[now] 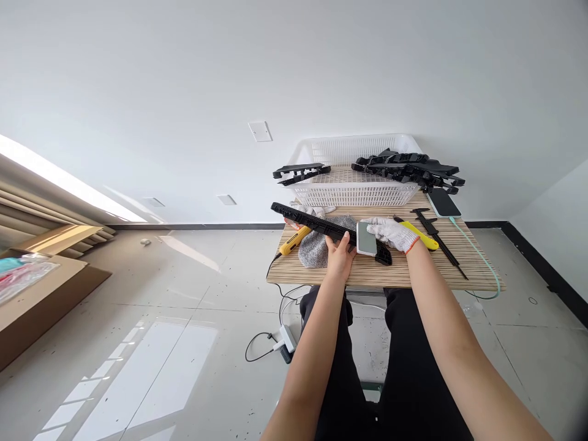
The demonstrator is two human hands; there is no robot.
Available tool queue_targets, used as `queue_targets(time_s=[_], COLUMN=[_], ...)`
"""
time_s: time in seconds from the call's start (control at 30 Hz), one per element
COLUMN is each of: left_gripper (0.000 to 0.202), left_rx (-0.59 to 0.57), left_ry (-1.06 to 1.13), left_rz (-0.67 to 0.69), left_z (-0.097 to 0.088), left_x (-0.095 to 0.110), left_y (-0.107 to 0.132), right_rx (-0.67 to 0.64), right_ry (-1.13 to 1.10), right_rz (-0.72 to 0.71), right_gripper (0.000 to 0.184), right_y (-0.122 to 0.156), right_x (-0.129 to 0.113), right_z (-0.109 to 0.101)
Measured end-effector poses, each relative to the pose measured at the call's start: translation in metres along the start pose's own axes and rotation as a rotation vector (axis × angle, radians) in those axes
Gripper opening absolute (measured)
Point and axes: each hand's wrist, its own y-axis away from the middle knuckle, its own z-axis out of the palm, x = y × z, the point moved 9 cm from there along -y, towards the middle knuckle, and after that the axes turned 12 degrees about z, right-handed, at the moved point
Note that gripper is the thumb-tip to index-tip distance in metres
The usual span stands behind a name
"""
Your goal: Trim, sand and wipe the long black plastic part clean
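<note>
A long black plastic strip part (316,223) slants over the table, its left end higher than its right. My bare left hand (339,258) grips it from below near the middle, thumb on the near edge. In a white knit glove with an orange cuff, my right hand (390,234) holds a flat rectangular pad (366,239) with a grey-green face and white rim. The pad lies over the right part of the strip; whether it presses on it I cannot tell. Under the strip are a grey cloth (314,251) and a yellow corded tool (294,241).
A white plastic basket (353,196) at the back holds black parts (408,166), some jutting over its rim. To the right lie a yellow-handled knife (421,236), a black caliper (438,239) and a phone (443,203) on a cable. A power strip (288,338) sits on the floor.
</note>
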Motion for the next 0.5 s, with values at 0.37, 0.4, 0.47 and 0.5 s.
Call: queue_targets(time_s=[0.37, 0.4, 0.47, 0.5], left_gripper=[0.086, 0.084, 0.077, 0.075], left_rx=[0.019, 0.009, -0.005, -0.008], left_ry=[0.03, 0.03, 0.024, 0.017], left_rz=[-0.005, -0.002, 0.008, 0.011], left_z=[-0.0006, 0.0002, 0.0014, 0.0016], left_x=[-0.0018, -0.0022, -0.003, -0.0034], left_y=[0.0004, -0.0002, -0.0019, -0.0026], right_rx=[0.015, 0.018, 0.026, 0.026], right_ry=[-0.025, -0.034, -0.029, -0.013], right_rz=[-0.043, -0.058, -0.091, -0.101], right_gripper=[0.056, 0.056, 0.057, 0.057], right_y=[-0.0026, -0.0018, -0.0001, 0.0007], right_x=[-0.002, -0.004, -0.008, -0.009], right_z=[-0.0033, -0.0034, -0.0028, -0.0016])
